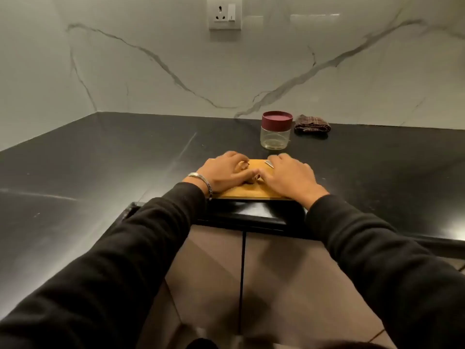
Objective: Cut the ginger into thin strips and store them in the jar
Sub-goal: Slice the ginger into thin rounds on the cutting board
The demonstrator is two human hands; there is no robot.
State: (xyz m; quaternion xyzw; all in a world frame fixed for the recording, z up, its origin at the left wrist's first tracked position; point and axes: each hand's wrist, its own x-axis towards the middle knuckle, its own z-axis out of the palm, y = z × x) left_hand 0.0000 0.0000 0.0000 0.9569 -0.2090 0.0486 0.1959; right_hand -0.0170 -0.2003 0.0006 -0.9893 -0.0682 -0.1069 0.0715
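Head view shows two hands on a flat, yellow wooden cutting board [251, 191] near the middle of the frame. On the board lies the ginger [243, 165] — a lumpy, light brown piece. The left hand [224, 173] curls its fingers over it and holds it down, so most of it is hidden. The right hand [289, 176] lies knuckles up over a knife [269, 163]. Only a small shiny bit of blade pokes out past the fingers, and I cannot tell if that hand grips the knife or just rests on it.

Behind the board, right of the middle, stands the jar [276, 136] — round, see-through, with a dark red lid [277, 119] on top. Just beside it to the right lies a folded brown checked cloth [312, 126]. All of this sits on a smooth, shiny black counter [100, 159]. The white wall [151, 71] behind has grey wavy lines like marble, and a white socket [224, 13] sits at the top middle. Black sleeves [141, 243] cover both arms, and a silver bracelet [201, 181] is on the left wrist.
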